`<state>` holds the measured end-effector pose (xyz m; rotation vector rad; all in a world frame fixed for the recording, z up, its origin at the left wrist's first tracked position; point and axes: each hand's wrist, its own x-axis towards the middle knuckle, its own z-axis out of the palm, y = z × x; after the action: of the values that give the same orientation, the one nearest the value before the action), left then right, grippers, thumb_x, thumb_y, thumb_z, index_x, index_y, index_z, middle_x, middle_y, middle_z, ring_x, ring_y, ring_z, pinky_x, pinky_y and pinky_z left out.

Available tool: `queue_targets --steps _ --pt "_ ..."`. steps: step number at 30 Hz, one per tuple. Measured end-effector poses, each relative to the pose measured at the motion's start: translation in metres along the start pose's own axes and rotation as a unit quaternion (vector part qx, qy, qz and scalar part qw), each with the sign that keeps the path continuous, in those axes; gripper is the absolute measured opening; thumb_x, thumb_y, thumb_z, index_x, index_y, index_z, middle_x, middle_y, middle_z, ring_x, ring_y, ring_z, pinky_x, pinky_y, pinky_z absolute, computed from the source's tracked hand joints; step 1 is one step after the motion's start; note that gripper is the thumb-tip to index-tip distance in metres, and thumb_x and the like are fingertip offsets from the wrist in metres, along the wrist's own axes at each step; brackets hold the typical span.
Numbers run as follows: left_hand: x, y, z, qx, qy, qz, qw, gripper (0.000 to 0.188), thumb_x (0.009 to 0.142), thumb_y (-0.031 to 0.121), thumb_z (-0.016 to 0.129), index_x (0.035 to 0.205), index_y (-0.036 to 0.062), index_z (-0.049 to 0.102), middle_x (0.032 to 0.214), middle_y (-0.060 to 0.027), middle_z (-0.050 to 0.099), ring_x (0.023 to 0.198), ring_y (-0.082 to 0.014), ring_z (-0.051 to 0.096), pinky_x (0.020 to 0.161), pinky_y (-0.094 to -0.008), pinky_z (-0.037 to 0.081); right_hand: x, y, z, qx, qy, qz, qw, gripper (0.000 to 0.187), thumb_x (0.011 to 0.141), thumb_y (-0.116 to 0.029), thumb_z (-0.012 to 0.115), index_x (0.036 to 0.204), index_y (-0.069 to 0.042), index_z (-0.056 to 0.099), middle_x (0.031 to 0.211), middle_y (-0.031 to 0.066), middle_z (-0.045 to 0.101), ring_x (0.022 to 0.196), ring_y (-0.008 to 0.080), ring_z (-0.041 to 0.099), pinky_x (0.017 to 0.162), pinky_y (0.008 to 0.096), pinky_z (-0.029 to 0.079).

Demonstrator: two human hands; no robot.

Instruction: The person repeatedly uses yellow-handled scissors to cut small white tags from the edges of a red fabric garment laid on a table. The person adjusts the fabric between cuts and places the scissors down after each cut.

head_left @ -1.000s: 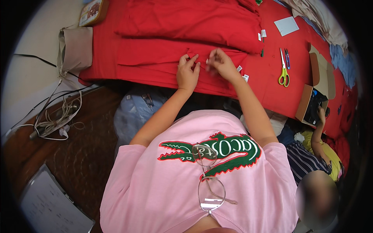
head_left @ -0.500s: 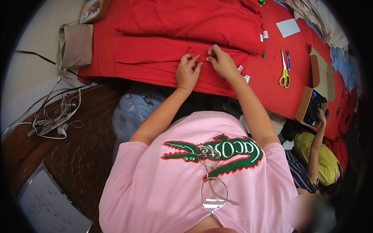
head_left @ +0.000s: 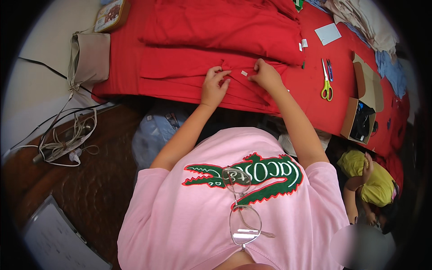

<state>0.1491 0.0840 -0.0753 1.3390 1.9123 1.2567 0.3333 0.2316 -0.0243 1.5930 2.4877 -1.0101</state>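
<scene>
Bright, even light; sharp centre, dark fisheye rim

Item count, per kind:

- Hands at the red cloth: two, the left hand (head_left: pixel 215 85) and the right hand (head_left: pixel 266 75).
- Small white tag (head_left: pixel 244 73) between the hands: one.
- Scissors (head_left: pixel 326 83), yellow-handled: one pair, toward the table's right edge.
- Open cardboard box (head_left: pixel 360 105): one, at the right edge.
- White paper slip (head_left: pixel 328 33): one, toward the far right corner.
- Beige bag (head_left: pixel 89 56): one, at the left edge.
- Spectacles (head_left: pixel 240 207) hung on the pink shirt: one pair.
</scene>
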Motion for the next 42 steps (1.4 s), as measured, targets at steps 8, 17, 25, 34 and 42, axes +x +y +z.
queue_targets --steps 8,17,25,34,42 --pt "-0.017 -0.084 -0.18 0.174 0.235 -0.003 0.956 0.036 0.079 -0.002 0.07 0.113 0.0082 0.071 0.13 -0.0145 0.061 0.125 -0.035 0.057 0.107 -0.0445 0.047 -0.114 0.046 0.005 0.03 0.188 -0.151 0.97 0.038 0.082 -0.015 0.083 0.115 -0.008 0.065 0.113 0.016 0.064 0.11 0.0359 0.063 0.099 0.0431 0.049" --pt "0.004 -0.109 -0.255 0.285 0.148 -0.01 0.947 0.053 0.083 0.012 0.082 0.134 0.02 0.069 0.146 -0.0141 0.052 0.123 -0.0348 0.059 0.106 -0.0438 0.048 -0.11 0.048 0.009 0.071 0.129 0.022 0.989 0.021 0.087 -0.007 0.076 0.107 -0.007 0.07 0.072 0.0095 0.062 0.066 0.0219 0.062 0.065 0.0371 0.05" --pt "0.025 -0.122 -0.272 0.249 0.084 -0.028 0.964 0.037 0.086 0.013 0.08 0.122 0.0163 0.071 0.143 -0.0089 0.054 0.118 -0.0304 0.062 0.104 -0.0448 0.05 -0.102 0.063 -0.01 0.015 0.016 0.048 0.999 0.022 0.087 -0.019 0.078 0.093 -0.006 0.062 0.07 0.0099 0.06 0.068 0.0267 0.063 0.064 0.0412 0.048" --pt "0.027 -0.14 -0.271 0.261 0.147 -0.006 0.954 0.015 0.097 0.007 0.068 0.112 0.0072 0.068 0.099 -0.0085 0.067 0.086 -0.0205 0.069 0.078 -0.0339 0.056 -0.108 0.055 0.008 -0.135 0.222 0.111 0.959 0.025 0.092 -0.026 0.072 0.095 -0.009 0.055 0.072 0.0098 0.065 0.065 0.0332 0.067 0.06 0.0457 0.053" --pt "0.075 -0.098 -0.291 -0.025 0.115 -0.21 0.971 0.012 0.105 0.015 0.059 0.11 0.004 0.062 0.101 -0.0137 0.076 0.087 -0.0196 0.076 0.072 -0.034 0.058 -0.108 0.125 -0.027 0.422 0.132 0.259 0.859 0.01 0.103 -0.019 0.059 0.098 -0.01 0.06 0.078 0.0027 0.065 0.064 0.021 0.071 0.054 0.0315 0.056"
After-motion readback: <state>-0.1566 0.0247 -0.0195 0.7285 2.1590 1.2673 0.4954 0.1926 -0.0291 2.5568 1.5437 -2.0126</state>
